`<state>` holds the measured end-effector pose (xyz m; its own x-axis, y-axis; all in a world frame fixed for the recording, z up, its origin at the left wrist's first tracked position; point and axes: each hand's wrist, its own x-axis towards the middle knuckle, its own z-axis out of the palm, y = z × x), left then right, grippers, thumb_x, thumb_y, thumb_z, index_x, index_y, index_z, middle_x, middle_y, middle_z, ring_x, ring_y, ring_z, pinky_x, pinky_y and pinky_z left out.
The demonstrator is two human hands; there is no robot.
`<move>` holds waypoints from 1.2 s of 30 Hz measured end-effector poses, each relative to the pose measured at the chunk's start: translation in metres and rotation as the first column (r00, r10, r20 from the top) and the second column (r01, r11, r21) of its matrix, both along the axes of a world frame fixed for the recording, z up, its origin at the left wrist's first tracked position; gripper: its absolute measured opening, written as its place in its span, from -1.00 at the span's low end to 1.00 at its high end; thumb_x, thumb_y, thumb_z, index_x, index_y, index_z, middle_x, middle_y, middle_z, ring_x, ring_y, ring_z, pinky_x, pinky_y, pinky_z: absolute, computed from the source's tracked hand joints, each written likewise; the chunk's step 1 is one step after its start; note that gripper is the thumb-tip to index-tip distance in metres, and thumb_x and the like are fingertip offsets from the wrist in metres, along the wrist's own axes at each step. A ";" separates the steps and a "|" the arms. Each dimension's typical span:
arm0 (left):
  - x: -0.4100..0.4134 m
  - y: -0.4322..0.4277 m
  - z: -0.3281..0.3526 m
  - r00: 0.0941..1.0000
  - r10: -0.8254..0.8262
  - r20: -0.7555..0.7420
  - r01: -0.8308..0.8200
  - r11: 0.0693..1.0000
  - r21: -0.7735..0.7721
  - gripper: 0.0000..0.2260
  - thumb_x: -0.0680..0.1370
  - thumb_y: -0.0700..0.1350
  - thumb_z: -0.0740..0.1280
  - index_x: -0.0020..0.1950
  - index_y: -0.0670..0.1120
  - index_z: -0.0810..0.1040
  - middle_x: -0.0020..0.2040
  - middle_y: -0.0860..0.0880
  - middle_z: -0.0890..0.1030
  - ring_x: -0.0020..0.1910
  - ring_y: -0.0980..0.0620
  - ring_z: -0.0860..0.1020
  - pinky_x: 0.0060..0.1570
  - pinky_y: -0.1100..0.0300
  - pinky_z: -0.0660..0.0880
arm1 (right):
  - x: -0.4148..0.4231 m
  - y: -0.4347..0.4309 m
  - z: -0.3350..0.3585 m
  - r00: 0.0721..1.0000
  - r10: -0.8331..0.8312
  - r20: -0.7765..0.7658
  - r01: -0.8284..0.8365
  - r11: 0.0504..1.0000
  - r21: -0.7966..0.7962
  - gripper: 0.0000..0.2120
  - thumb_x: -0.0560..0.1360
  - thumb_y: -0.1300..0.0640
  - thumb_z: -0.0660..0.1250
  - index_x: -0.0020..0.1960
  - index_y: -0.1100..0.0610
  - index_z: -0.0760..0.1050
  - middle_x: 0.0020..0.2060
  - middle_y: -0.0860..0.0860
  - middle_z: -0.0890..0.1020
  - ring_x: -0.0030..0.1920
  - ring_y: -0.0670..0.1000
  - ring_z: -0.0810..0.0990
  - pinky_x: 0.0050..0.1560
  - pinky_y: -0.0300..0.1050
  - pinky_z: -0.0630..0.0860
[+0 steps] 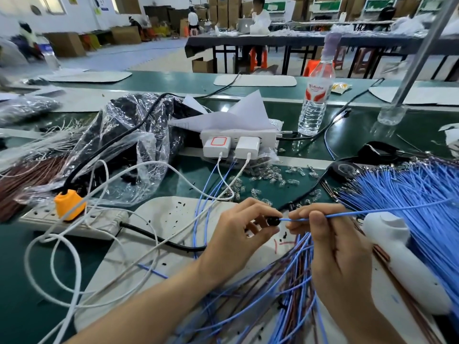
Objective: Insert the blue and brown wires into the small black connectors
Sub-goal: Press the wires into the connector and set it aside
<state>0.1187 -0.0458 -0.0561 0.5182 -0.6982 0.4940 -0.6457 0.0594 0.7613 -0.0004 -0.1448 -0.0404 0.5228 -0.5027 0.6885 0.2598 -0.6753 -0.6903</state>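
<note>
Far off to the left of the working fingers lies a sheaf of brown wires (29, 175), half under a crumpled clear plastic bag (129, 135). Nearer, a power strip (74, 223) carries an orange plug (69, 204), and loose white cables (74, 264) loop across the green bench (29, 281) towards the pale work mat (173, 214).

Over that mat the left hand (238, 234) is curled in, its fingers (263, 211) and thumb pinching a small black connector (272, 221). Right against the connector's face comes the tip of a single blue wire (352, 213), nipped narrowly between the thumb and forefinger of the right hand (337, 249); those fingers (318, 219) sit just beside the left fingertips, nearly touching. From the pinch the wire runs away to the right.

Below both sets of fingers spreads a tangled heap of blue and brown wires (285, 289). Beyond the fingers, clear little parts (273, 180) are scattered, with white chargers (238, 145) and a water bottle (315, 100) further back. To the right of the right fingers rests a white handle-shaped object (402, 259), and past it a thick fan of blue wires (422, 189).
</note>
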 end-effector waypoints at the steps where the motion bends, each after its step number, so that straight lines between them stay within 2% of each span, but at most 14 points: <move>1: 0.000 0.000 0.000 1.000 -0.002 0.000 0.002 1.000 0.001 -0.83 0.46 -0.29 0.45 0.04 -0.18 0.64 -0.03 -0.02 0.60 -0.17 0.11 0.57 -0.17 0.27 0.52 | 0.000 0.000 0.000 1.000 0.003 -0.006 -0.003 1.000 -0.008 -0.82 0.61 0.07 0.09 -0.07 -0.03 0.45 -0.19 -0.14 0.59 -0.20 -0.12 0.64 -0.18 -0.27 0.53; 4: 0.001 0.000 0.000 1.000 -0.005 -0.007 0.005 1.000 0.009 -0.83 0.46 -0.28 0.44 0.04 -0.16 0.65 -0.05 -0.03 0.59 -0.17 0.11 0.56 -0.17 0.26 0.51 | 0.000 0.000 -0.002 1.000 0.008 -0.015 -0.008 1.000 -0.019 -0.81 0.61 0.09 0.10 -0.06 0.02 0.47 -0.20 -0.13 0.58 -0.18 -0.13 0.63 -0.17 -0.34 0.51; 9: 0.000 0.001 0.000 1.000 -0.013 0.006 0.013 1.000 0.012 -0.82 0.46 -0.26 0.45 0.05 -0.15 0.64 -0.04 -0.03 0.59 -0.13 0.08 0.57 -0.15 0.22 0.52 | 0.001 0.000 -0.002 1.000 0.011 -0.008 -0.011 1.000 0.005 -0.82 0.61 0.08 0.10 -0.04 0.00 0.47 -0.18 -0.13 0.58 -0.17 -0.10 0.64 -0.17 -0.24 0.54; 13: 0.000 0.001 -0.001 0.999 -0.013 0.044 0.012 1.000 0.009 -0.82 0.47 -0.23 0.45 0.06 -0.12 0.64 -0.05 -0.02 0.60 -0.11 0.05 0.57 -0.13 0.16 0.52 | 0.001 0.001 -0.004 0.998 0.010 -0.054 -0.008 1.000 0.030 -0.76 0.61 0.05 0.11 -0.06 0.10 0.52 -0.22 -0.10 0.62 -0.17 -0.11 0.65 -0.19 -0.14 0.56; 15: 0.000 0.001 -0.001 0.998 -0.010 0.065 0.010 1.000 0.010 -0.81 0.47 -0.22 0.45 0.07 -0.13 0.64 -0.05 -0.02 0.61 -0.07 0.05 0.57 -0.09 0.17 0.51 | 0.001 0.001 -0.004 0.996 0.007 -0.085 -0.005 1.000 0.019 -0.75 0.61 0.06 0.14 -0.05 0.13 0.56 -0.20 -0.06 0.62 -0.16 -0.10 0.63 -0.17 -0.17 0.53; 18: -0.001 0.000 -0.002 0.999 0.010 0.053 -0.010 1.000 -0.017 -0.81 0.44 -0.22 0.48 0.01 -0.12 0.57 -0.11 0.03 0.61 -0.11 0.16 0.57 -0.05 0.27 0.48 | 0.003 -0.001 -0.002 0.991 -0.029 -0.130 0.029 1.000 0.000 -0.79 0.57 0.12 0.22 0.03 0.10 0.63 -0.07 -0.03 0.60 -0.03 -0.10 0.57 -0.05 -0.36 0.43; 20: -0.002 0.001 0.000 1.000 0.005 -0.025 -0.006 1.000 -0.030 -0.74 0.42 -0.20 0.49 -0.06 -0.02 0.43 -0.16 0.10 0.59 -0.16 0.19 0.57 -0.07 0.31 0.49 | 0.005 -0.004 -0.002 0.982 -0.015 -0.189 0.026 0.998 0.054 -0.81 0.57 0.09 0.27 0.06 0.06 0.65 -0.05 -0.05 0.59 0.02 -0.13 0.56 -0.02 -0.36 0.43; 22: -0.003 0.001 0.000 1.000 -0.010 -0.008 0.010 1.000 -0.028 -0.69 0.43 -0.19 0.48 -0.14 0.01 0.33 -0.20 0.06 0.59 -0.20 0.10 0.58 -0.10 0.20 0.54 | 0.006 -0.003 -0.003 0.963 0.055 -0.264 -0.017 0.989 0.146 -0.79 0.53 0.05 0.26 0.03 0.03 0.66 -0.06 -0.10 0.60 0.04 -0.12 0.56 0.02 -0.21 0.48; 25: -0.004 0.001 -0.001 0.999 -0.034 0.008 0.034 0.998 -0.045 -0.76 0.44 -0.21 0.46 -0.16 -0.02 0.39 -0.14 -0.14 0.62 -0.17 -0.09 0.58 -0.11 -0.03 0.54 | 0.008 0.000 -0.005 0.944 0.098 -0.315 -0.035 0.979 0.199 -0.72 0.48 -0.02 0.22 0.04 0.00 0.66 -0.05 -0.11 0.63 0.00 -0.12 0.58 -0.02 -0.17 0.51; 28: -0.003 -0.001 -0.001 0.998 -0.064 -0.028 0.061 0.994 -0.095 -0.87 0.43 -0.33 0.44 -0.10 -0.18 0.54 -0.06 -0.09 0.58 -0.11 0.04 0.60 -0.04 0.14 0.58 | 0.008 -0.003 -0.006 0.959 0.094 -0.268 -0.011 0.956 0.294 -0.78 0.42 -0.08 0.28 0.01 -0.11 0.61 -0.07 -0.10 0.65 -0.22 -0.07 0.63 -0.19 -0.22 0.54; 30: -0.001 -0.001 -0.003 0.997 -0.075 -0.017 0.074 0.993 -0.088 -0.84 0.45 -0.40 0.39 -0.01 -0.23 0.58 0.00 -0.05 0.57 -0.08 0.13 0.61 0.00 0.25 0.55 | 0.008 -0.007 -0.006 0.971 0.101 -0.216 -0.010 0.922 0.388 -0.89 0.42 0.01 0.37 -0.06 -0.11 0.61 -0.13 -0.05 0.67 -0.30 -0.06 0.65 -0.24 -0.21 0.57; 32: 0.000 0.000 -0.005 0.998 -0.059 -0.006 0.058 0.995 -0.081 -0.79 0.46 -0.41 0.37 0.02 -0.18 0.58 -0.01 -0.04 0.57 -0.07 0.12 0.62 -0.01 0.24 0.56 | 0.008 -0.012 -0.007 0.973 0.129 -0.191 -0.023 0.879 0.476 -0.88 0.42 0.19 0.44 -0.13 -0.02 0.62 -0.25 0.02 0.68 -0.36 0.00 0.65 -0.25 -0.12 0.61; 34: -0.002 0.000 -0.002 0.998 -0.024 -0.051 0.019 0.996 -0.082 -0.74 0.47 -0.40 0.36 0.00 -0.06 0.52 0.02 -0.05 0.58 -0.08 0.06 0.63 -0.03 0.19 0.56 | 0.009 -0.014 -0.008 0.971 0.179 -0.158 -0.065 0.834 0.547 -0.87 0.41 0.30 0.44 -0.15 0.09 0.60 -0.29 0.07 0.68 -0.38 0.01 0.65 -0.27 -0.08 0.63; 36: -0.002 0.000 0.000 1.000 0.018 0.001 -0.017 0.995 -0.097 -0.72 0.46 -0.44 0.34 -0.08 -0.05 0.49 0.07 -0.07 0.56 -0.08 0.01 0.62 -0.04 0.15 0.56 | 0.009 -0.012 -0.005 0.972 0.227 -0.061 -0.142 0.773 0.619 -0.91 0.41 0.32 0.40 -0.11 0.22 0.54 -0.28 0.11 0.67 -0.39 0.01 0.63 -0.33 -0.14 0.60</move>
<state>0.1169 -0.0457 -0.0566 0.5287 -0.6377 0.5601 -0.6491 0.1215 0.7510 0.0087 -0.1571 -0.0454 0.7088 -0.6775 0.1966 0.2189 -0.0536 -0.9743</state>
